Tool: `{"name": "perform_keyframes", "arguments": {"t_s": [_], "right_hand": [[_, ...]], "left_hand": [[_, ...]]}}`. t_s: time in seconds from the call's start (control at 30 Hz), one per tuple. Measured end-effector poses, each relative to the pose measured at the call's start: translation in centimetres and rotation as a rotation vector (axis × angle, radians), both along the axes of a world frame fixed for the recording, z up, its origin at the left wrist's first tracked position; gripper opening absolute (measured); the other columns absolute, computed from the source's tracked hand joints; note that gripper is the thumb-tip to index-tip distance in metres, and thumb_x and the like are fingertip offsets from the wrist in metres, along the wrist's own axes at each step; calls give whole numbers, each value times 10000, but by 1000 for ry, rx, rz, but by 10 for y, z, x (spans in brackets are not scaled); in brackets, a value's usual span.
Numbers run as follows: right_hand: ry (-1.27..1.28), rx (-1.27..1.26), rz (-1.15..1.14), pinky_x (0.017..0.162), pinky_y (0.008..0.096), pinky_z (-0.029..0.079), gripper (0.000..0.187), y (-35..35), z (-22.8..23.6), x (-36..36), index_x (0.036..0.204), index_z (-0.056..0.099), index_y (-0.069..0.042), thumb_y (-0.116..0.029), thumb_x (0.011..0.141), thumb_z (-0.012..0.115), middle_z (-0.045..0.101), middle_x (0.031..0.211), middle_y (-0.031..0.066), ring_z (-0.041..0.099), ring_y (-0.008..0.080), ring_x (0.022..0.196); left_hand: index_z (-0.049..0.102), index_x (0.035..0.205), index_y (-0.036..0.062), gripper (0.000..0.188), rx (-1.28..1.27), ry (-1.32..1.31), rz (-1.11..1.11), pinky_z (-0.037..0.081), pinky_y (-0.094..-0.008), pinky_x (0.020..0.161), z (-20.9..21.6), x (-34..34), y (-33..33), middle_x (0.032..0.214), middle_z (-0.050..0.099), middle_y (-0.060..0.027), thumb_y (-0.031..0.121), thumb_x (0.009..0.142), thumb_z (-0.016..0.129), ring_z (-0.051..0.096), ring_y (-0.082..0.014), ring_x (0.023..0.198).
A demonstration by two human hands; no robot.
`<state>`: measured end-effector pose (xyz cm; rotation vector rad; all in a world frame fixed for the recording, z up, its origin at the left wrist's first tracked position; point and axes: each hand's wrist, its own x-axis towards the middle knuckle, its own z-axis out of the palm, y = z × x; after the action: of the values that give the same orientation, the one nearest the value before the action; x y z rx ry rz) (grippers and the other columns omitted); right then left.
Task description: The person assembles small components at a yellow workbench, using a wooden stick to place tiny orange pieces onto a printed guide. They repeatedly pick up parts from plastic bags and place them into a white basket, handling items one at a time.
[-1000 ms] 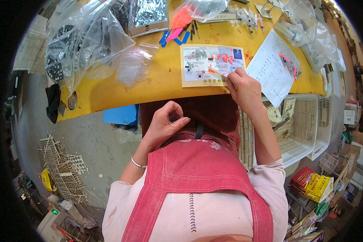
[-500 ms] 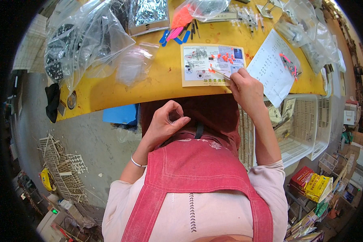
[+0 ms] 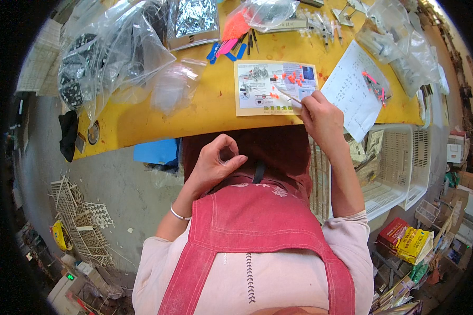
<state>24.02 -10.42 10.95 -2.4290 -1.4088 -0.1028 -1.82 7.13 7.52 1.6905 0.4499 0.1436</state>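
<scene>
My right hand [image 3: 320, 116] pinches a thin, pale, pointed stick-like tool [image 3: 290, 96] above a printed card [image 3: 252, 109] near the table's front edge. The tool's tip lies among several small bright orange pieces [image 3: 294, 79] scattered on the card. More orange pieces [image 3: 274, 95] lie just below the tip. In front of the red apron, my left hand [image 3: 218, 160] is curled into a ring, thumb toward the fingertips. Something clear seems to show inside the curl, too faint to name. Right of the card is a handwritten sheet [image 3: 347, 89] with small pink and dark parts [image 3: 374, 88] on it.
On the yellow table [image 3: 142, 123] lie large clear bags [image 3: 121, 63], small zip bags [image 3: 176, 86], a tray of silvery pieces [image 3: 194, 41], a bag of orange pieces [image 3: 235, 27], and blue and pink tools [image 3: 227, 47]. White plastic baskets [image 3: 394, 173] stand below at right.
The view has shifted slightly. The tool's tip has moved a little off the lower orange pieces, which now lie apart from it. My left hand keeps its curl.
</scene>
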Motion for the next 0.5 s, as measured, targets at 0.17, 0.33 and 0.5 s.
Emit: {"name": "perform_keyframes", "arguments": {"t_s": [0.17, 0.33, 0.5], "right_hand": [[-11, 30, -84, 633, 475, 559, 121, 6, -2, 14, 889, 621, -65, -105, 843, 725, 621, 911, 123, 683, 364, 740], [-10, 17, -82, 637, 476, 563, 115, 15, -2, 16, 896, 626, -62, -108, 848, 720, 626, 915, 126, 686, 364, 737], [-27, -21, -114, 639, 472, 569, 122, 18, -1, 17, 894, 626, -56, -120, 848, 718, 633, 921, 126, 693, 362, 741]], "left_hand": [[596, 980, 10, 274, 23, -23, -1, 477, -253, 629, 2, 1, 0, 875, 609, -37, 116, 883, 830, 539, -90, 766], [597, 982, 9, 271, 25, -22, -1, 476, -250, 632, 3, 1, 1, 878, 609, -39, 112, 884, 828, 540, -91, 768], [598, 980, 12, 268, 62, -45, 1, 476, -252, 653, 2, 0, 2, 880, 604, -37, 109, 884, 829, 543, -93, 782]]}}
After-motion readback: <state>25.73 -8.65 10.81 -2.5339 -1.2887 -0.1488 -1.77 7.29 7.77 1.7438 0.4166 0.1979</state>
